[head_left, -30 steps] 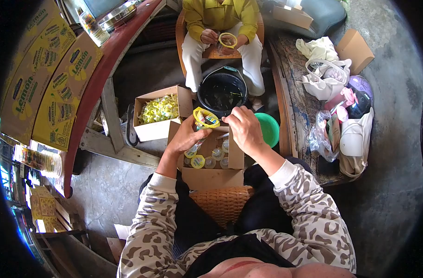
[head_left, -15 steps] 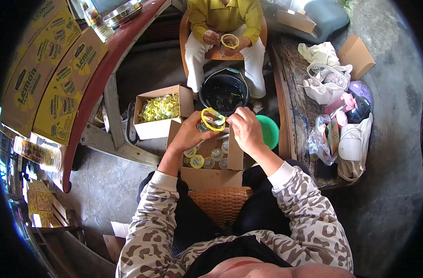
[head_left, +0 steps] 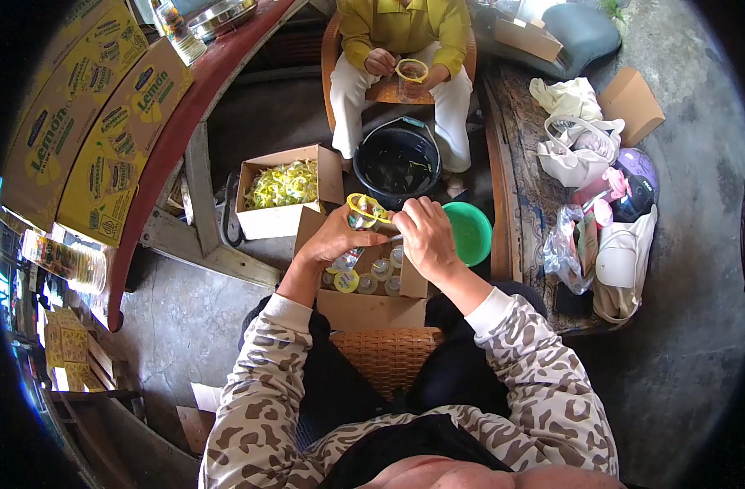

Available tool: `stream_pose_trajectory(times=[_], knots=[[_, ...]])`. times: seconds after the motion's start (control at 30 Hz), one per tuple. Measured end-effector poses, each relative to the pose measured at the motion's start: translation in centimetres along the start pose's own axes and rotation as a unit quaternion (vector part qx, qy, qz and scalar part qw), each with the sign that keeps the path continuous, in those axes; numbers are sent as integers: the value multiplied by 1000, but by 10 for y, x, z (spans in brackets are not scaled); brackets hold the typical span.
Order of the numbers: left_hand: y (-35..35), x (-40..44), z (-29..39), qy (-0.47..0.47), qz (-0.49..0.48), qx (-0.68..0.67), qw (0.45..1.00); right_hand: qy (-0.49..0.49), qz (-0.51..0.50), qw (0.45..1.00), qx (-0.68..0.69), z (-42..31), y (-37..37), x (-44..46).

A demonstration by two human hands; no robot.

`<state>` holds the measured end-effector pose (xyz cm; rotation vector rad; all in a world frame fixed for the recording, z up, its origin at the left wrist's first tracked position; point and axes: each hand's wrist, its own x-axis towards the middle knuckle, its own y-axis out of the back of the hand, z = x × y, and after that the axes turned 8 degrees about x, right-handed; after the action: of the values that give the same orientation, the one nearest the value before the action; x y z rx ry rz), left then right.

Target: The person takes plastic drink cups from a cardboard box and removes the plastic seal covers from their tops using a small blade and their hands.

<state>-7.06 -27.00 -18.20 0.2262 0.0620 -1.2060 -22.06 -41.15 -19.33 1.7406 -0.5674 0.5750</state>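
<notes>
My left hand (head_left: 338,236) is wrapped round a clear plastic cup (head_left: 358,222) with a yellow rim, held above an open cardboard box. At the rim's right edge, the fingers of my right hand (head_left: 425,236) are pinched together. A thin pale thing shows below them, too small to name. Inside the cardboard box (head_left: 360,311) lie several clear cups, one with a yellow printed lid (head_left: 346,281). Opposite me, a seated person in a yellow shirt (head_left: 405,37) holds another yellow-rimmed cup (head_left: 412,72) in both hands.
A box (head_left: 279,220) heaped with yellow plastic strips stands at left. Beyond my hands are a black bucket (head_left: 397,167) and a green basin (head_left: 470,232). Bags (head_left: 580,155) lie on the bench at right. Printed lemon cartons (head_left: 116,151) fill the red-edged table at left.
The cup in my left hand has tilted and shifted slightly left. My right hand has moved a little down and left against the rim. The view has shifted slightly.
</notes>
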Motion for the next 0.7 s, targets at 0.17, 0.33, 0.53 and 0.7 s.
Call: stream_pose_trajectory(times=[0.17,0.33,0.53,0.7], knots=[[7,5,-11,-16,-3,-32,999,-32,39,997,55,1,-1,3],[11,-1,2,3,33,39,999,-29,33,998,47,4,4,3],[11,1,-10,27,-48,-15,998,-8,11,1000,19,-1,-3,-1],[8,2,-8,0,5,-15,1000,-95,31,987,126,5,-4,2]])
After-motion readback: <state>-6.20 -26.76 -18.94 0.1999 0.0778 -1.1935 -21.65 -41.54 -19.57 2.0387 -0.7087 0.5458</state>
